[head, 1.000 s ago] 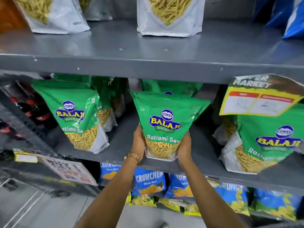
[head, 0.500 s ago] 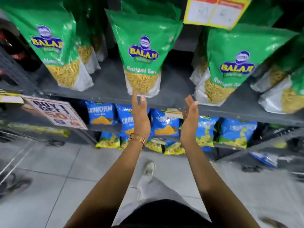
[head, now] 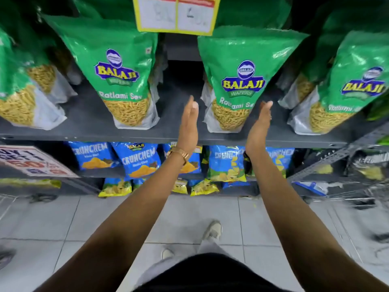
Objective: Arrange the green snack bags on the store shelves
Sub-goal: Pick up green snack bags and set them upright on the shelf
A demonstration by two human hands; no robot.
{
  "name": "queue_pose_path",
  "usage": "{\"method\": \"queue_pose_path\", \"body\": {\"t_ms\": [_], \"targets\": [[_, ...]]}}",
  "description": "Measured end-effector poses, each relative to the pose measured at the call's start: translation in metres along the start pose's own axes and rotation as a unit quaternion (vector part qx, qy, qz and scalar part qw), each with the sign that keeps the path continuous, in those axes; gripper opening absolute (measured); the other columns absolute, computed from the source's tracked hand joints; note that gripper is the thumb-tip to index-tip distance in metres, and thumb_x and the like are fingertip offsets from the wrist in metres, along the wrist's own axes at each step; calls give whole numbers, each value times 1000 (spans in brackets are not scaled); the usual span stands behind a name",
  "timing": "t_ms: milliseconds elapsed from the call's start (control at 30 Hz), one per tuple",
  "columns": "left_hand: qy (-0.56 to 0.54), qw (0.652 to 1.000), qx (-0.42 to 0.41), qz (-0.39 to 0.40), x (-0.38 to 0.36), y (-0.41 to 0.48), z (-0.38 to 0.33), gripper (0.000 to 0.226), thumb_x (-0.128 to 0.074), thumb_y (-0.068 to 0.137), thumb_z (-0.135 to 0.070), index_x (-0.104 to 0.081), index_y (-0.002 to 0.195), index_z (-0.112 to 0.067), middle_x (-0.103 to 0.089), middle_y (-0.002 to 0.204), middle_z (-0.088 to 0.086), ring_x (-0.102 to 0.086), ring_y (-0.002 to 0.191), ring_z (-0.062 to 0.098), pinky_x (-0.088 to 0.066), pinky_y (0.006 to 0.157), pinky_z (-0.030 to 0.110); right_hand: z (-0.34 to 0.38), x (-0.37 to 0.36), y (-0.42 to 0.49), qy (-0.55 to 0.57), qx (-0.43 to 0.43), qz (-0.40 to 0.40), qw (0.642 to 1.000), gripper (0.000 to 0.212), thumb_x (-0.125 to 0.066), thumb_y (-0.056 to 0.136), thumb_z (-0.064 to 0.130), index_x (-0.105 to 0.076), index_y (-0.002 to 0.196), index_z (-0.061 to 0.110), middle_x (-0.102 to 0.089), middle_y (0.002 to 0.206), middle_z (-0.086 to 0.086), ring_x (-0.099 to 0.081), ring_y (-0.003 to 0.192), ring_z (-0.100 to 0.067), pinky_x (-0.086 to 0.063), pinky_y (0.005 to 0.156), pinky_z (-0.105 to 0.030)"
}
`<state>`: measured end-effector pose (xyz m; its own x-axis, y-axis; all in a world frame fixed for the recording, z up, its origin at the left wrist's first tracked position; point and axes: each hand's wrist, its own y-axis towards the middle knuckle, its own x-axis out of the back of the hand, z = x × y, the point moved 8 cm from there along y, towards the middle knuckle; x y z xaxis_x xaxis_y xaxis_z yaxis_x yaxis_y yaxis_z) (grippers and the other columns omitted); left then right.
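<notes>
Green Balaji Ratlami Sev bags stand upright on a dark grey shelf (head: pixel 92 121). One green bag (head: pixel 117 72) stands left of centre. A second green bag (head: pixel 242 76) stands right of centre, and a third (head: pixel 353 85) is at the far right. My left hand (head: pixel 189 125) is flat and open, just left of the second bag's base. On that bag's right side my right hand (head: pixel 260 125) is also open, palm inward. Both hands flank the bag; I cannot tell if they touch it.
A yellow price tag (head: pixel 176 15) hangs from the shelf above. Blue Crunchem bags (head: pixel 139 159) fill the lower shelf. A promo sign (head: pixel 31 161) sits at the left. A metal trolley (head: pixel 347 197) is at the lower right, over tiled floor (head: pixel 63 224).
My hands let go of the left-of-centre green bag, dropped back, then shifted right to either side of the neighbouring bag. The view tilted down and slid right.
</notes>
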<state>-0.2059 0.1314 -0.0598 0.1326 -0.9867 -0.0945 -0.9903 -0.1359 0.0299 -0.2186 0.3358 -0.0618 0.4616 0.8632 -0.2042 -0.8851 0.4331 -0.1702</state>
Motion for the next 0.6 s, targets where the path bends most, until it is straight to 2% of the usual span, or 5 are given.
{"method": "queue_pose_path", "body": {"t_ms": [133, 200, 267, 400, 600], "targets": [[-57, 998, 29, -15, -24, 41, 4, 55, -27, 96, -45, -25, 144, -18, -26, 151, -8, -36, 121, -18, -26, 110, 13, 3, -34, 42, 6, -4, 142, 990, 48, -22, 102, 49, -60, 121, 27, -74, 111, 11, -70, 102, -4, -57, 82, -21], [-79, 996, 48, -7, -34, 56, 6, 55, -22, 92, -56, -37, 138, -29, -36, 147, -10, -43, 126, -5, -28, 113, 28, -3, -43, 54, 9, -22, 179, 984, 48, -25, 99, 56, -66, 107, 33, -78, 93, 16, -74, 87, -4, -58, 69, -20], [-83, 995, 53, -4, -39, 64, 7, 54, -15, 89, -62, -48, 126, -41, -48, 140, -8, -46, 128, 9, -31, 113, 38, -14, -45, 61, -9, -44, 192, 980, 48, -28, 94, 61, -68, 102, 35, -79, 90, 15, -75, 84, -5, -58, 65, -19], [-105, 990, 64, -67, -35, 78, 18, 49, -15, 94, -53, -50, 125, -37, -62, 120, -15, -62, 105, 0, -51, 92, 22, -34, -46, 69, -13, -90, 199, 976, 45, -32, 96, 57, -68, 109, 34, -76, 110, 9, -71, 101, -7, -59, 80, -25], [-125, 977, 96, -146, -25, 83, 36, 35, -30, 96, -40, -62, 85, -29, -74, 75, -14, -70, 66, 2, -52, 62, 23, -44, -55, 72, 17, -98, 219, 971, 41, -29, 102, 47, -66, 105, 28, -78, 83, 16, -73, 76, 0, -56, 59, -15]]}}
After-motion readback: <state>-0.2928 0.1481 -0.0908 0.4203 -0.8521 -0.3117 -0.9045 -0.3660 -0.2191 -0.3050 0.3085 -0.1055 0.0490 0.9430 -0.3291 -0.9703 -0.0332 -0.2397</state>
